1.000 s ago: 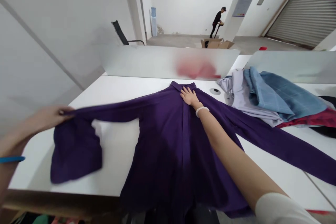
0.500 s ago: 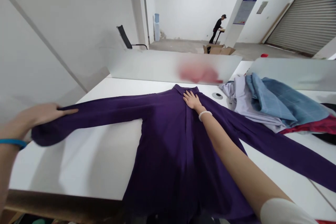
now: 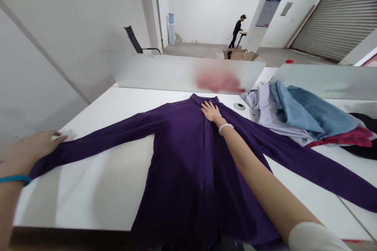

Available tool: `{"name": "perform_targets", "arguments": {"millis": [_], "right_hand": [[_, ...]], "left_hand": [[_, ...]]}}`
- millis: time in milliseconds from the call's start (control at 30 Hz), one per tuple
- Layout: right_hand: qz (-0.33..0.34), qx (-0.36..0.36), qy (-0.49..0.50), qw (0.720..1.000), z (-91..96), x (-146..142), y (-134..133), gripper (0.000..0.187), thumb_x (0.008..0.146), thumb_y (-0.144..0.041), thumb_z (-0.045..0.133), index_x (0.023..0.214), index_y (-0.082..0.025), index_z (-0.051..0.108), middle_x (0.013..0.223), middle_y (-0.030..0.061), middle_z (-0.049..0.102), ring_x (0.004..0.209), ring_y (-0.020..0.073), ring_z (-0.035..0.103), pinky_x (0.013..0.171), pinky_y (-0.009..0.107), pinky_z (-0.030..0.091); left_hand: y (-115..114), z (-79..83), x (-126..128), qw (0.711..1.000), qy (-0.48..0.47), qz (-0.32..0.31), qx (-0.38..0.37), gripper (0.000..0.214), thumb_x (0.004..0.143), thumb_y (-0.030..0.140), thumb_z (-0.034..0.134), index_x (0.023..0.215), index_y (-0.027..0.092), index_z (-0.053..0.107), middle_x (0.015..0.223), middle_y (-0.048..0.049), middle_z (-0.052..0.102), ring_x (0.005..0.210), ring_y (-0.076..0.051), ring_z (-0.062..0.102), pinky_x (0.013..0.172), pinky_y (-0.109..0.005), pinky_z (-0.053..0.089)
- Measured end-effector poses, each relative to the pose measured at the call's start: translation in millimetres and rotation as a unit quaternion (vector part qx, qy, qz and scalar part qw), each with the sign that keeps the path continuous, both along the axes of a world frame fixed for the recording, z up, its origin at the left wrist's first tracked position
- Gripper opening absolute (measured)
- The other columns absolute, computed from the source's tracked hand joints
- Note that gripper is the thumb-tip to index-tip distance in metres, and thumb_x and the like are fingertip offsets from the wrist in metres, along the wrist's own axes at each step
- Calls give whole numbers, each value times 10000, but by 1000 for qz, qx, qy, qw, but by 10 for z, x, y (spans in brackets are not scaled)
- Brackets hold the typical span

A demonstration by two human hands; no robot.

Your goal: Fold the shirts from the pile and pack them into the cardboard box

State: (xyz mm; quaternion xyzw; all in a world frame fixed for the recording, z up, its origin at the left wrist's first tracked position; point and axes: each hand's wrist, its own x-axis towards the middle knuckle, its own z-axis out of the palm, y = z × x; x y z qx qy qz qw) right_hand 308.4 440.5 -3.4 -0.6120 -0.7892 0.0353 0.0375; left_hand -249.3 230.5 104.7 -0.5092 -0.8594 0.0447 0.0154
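**Purple Shirt Lies Spread on the Bench**

Your purple button-up shirt point(image 3: 179, 153) lies on the white bench point(image 3: 118, 188), collar at the far side, its bottom reaching past the near edge. Your right hand point(image 3: 211, 111) lies flat just under the collar, fingers spread and gripping nothing. Your left hand point(image 3: 35, 147) is at the sleeve on your left; you can't tell if its fingers pinch the cloth. A clothes pile point(image 3: 306, 110) sits by the other sleeve.
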Motion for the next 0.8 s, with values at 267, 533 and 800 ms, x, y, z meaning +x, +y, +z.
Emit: {"name": "perform_targets", "arguments": {"millis": [267,533,800], "right_hand": [[-24,-12,12,1000,12,-44,9,544,973,-439,176,1473,-243,261,1565,17,142,1432,274,75,1122,555,120],[-2,148,87,985,103,-50,-152,401,969,-309,307,1251,-152,545,1440,145,396,1346,300,291,1063,510,266],[-14,96,235,967,323,157,-637,352,908,-155,403,1244,-135,504,1167,105,611,1015,178,590,906,299,444]], "left_hand": [[28,-650,2655,905,-78,-405,108,524,926,484,300,1253,173,566,1377,-89,508,1288,-245,424,1099,-405,263],[-134,-1142,3027,870,-70,-474,115,656,908,596,260,1439,218,339,1494,-63,339,1393,-268,252,1118,-494,217],[-17,-1180,2975,870,-53,-475,125,693,889,563,264,1412,128,393,1474,-126,358,1381,-332,256,1094,-525,243]]}}
